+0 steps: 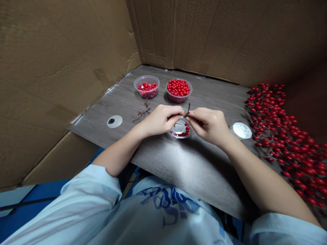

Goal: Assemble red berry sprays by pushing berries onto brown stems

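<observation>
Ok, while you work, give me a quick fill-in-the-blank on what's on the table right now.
The left hand and right hand pinch a thin brown stem over a clear dish of ____ berries.
Behind the dish, ____ clear tubs hold more berries.
The large heap of berry sprays lies on the person's ____ side.
The walls behind the table are ____.

Missing words: red; two; right; cardboard.

Berry tubs (178, 98) — behind the dish (179, 128)

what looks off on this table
A strip of clear plastic film is lifting along the left edge of the wood-grain tabletop, looking loose and crinkled instead of lying flat.
</observation>
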`<state>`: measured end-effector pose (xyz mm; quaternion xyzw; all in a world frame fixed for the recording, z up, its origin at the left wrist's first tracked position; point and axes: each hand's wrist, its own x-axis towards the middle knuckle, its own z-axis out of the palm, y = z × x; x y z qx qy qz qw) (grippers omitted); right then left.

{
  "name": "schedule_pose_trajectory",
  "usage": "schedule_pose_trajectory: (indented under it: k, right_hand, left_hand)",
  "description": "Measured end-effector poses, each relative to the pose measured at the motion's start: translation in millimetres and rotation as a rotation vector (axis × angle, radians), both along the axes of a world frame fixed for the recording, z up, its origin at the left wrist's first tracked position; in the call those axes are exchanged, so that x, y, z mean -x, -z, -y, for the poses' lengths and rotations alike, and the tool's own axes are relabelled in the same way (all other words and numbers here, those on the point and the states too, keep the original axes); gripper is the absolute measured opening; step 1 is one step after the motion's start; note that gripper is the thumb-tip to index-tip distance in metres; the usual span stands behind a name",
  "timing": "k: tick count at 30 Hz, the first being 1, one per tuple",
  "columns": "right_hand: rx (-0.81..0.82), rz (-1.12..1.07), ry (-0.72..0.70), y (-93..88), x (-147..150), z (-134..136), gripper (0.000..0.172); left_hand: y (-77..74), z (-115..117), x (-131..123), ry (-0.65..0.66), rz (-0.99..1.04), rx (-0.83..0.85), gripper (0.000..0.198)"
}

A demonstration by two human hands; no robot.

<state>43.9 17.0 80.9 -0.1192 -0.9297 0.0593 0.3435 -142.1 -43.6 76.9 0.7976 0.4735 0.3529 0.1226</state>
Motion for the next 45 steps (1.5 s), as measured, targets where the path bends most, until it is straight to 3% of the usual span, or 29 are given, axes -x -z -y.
schedule_pose_trajectory:
  k: [11,22,26,27,30,35,39,41,45]
  right_hand:
    - [0.126,0.025,0.043,-4.3,1,2,0.017]
    - [0.115,0.014,0.044,-11.7,-8,-3,0.017]
    - [0.21,-0.302,0.313,-25.6,-23,-10,0.011]
    - [0.242,-0.285,0.316,-27.3,-23,-10,0.011]
    - [0.321,-0.081,0.196,-23.9,-13,-6,0.012]
    - [0.479,-0.075,0.259,-10.2,3,-2,0.016]
    - [0.562,-0.023,0.244,-6.5,3,-3,0.018]
    - [0.575,-0.007,0.233,-5.1,4,-3,0.018]
    - [0.565,0.008,0.216,-2.2,10,-3,0.018]
  left_hand:
    - [-2.2,0,4,0.022,0.004,0.037,0.014]
    - [-3.4,0,8,0.015,-0.032,0.04,0.014]
    - [-0.7,-4,20,-0.242,0.193,-0.025,0.012]
    - [-0.2,-6,20,-0.262,0.262,-0.027,0.012]
    - [1.0,-10,14,-0.191,0.313,0.039,0.012]
    - [2.8,-9,16,-0.198,0.375,0.117,0.014]
    - [-2.5,0,42,-0.299,0.297,0.13,0.019]
    - [-5.5,8,57,-0.415,0.142,0.143,0.02]
    - [-2.8,24,78,-0.468,-0.13,0.375,0.021]
